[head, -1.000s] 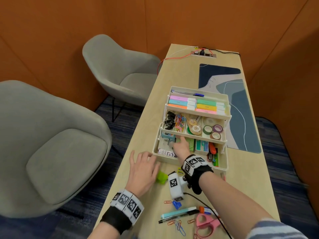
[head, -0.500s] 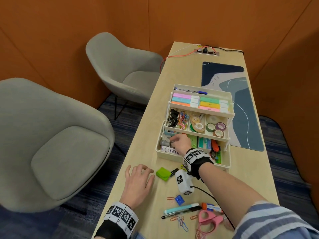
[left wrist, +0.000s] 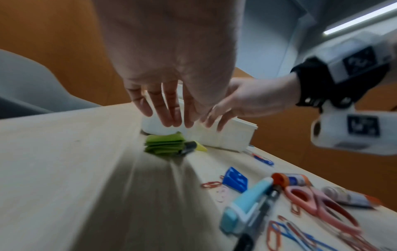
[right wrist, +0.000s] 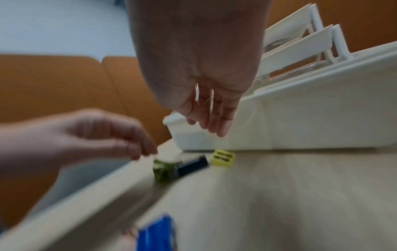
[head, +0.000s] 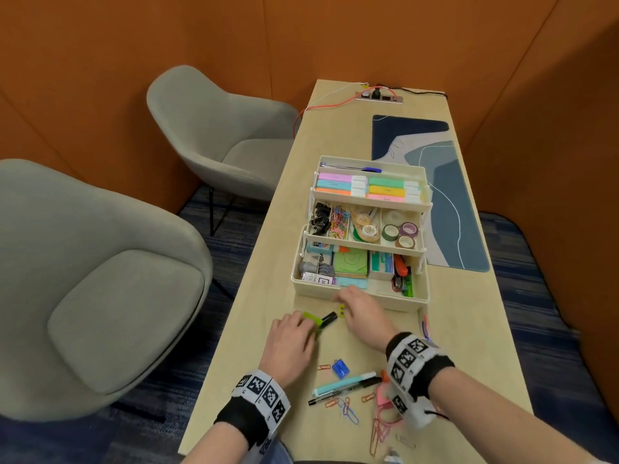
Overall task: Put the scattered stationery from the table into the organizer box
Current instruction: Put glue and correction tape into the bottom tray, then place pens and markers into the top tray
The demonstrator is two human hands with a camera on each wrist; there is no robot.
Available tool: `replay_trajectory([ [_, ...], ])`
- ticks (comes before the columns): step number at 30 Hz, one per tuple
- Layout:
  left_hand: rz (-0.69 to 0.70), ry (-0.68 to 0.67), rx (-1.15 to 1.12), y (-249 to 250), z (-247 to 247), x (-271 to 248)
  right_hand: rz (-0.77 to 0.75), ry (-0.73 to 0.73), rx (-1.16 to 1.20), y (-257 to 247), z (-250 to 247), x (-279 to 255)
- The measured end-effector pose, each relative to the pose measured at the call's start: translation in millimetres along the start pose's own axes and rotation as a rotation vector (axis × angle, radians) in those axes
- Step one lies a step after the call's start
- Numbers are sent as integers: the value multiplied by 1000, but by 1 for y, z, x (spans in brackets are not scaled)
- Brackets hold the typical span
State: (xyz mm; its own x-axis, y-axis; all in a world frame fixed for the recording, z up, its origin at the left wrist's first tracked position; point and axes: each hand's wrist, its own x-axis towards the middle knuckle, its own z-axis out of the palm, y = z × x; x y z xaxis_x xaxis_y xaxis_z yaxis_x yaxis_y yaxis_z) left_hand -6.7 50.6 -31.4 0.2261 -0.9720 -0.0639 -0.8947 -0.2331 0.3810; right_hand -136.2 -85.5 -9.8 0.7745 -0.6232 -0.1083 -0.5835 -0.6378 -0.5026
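- The left hand [head: 290, 336] hovers palm down over the bench [head: 261, 262] near its left edge, its grip relaxed with fingers straight and slightly parted, holding nothing; its fingertips reach over the green sticky-note pad [head: 311, 320].
- The right hand [head: 363, 314] hangs palm down just in front of the organizer box [head: 360, 298], its grip likewise loose and straight-fingered, holding nothing.
- Between the two hands, on the bench, lie the green pad, a black-capped marker [head: 328, 319] touching it, and one small yellow sharpener [head: 341, 311] just beside the box's front wall.
- The organizer box stands open in three stepped tiers: the top tier carries six pastel highlighters [head: 366, 187] and one blue pen [head: 355, 168]; the middle tier has black binder clips [head: 320, 216], coloured paper clips [head: 338, 224] and tape rolls [head: 400, 233]; the bottom tier holds green notes, small boxes and an orange cutter [head: 400, 266].
- Toward the near edge of the bench lie one blue clip [head: 341, 368], a light-blue pen [head: 345, 383] beside a black pen [head: 326, 396], pink scissors [head: 385, 401] and loose paper clips; their count is unclear.
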Motion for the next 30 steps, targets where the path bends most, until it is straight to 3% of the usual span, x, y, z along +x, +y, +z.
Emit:
replay_trajectory([
  [3,89,-46,-16,15,4,2,-97,-90,-258,16,32,-12],
  [5,135,-127,-9,24,7,0,-72,-91,-316,24,43,-17],
  [11,175,-321,96,35,23,-3,60,-15,-270,41,46,-38],
  [14,130,-325,106,36,28,1,132,-10,-223,48,43,-47],
  [20,191,-321,112,36,29,10,163,-53,-26,46,26,-59],
  [26,256,-324,14,32,18,13,-2,41,191,18,-37,-40],
  [30,212,-219,-238,38,-13,35,8,313,221,11,-121,10],
])
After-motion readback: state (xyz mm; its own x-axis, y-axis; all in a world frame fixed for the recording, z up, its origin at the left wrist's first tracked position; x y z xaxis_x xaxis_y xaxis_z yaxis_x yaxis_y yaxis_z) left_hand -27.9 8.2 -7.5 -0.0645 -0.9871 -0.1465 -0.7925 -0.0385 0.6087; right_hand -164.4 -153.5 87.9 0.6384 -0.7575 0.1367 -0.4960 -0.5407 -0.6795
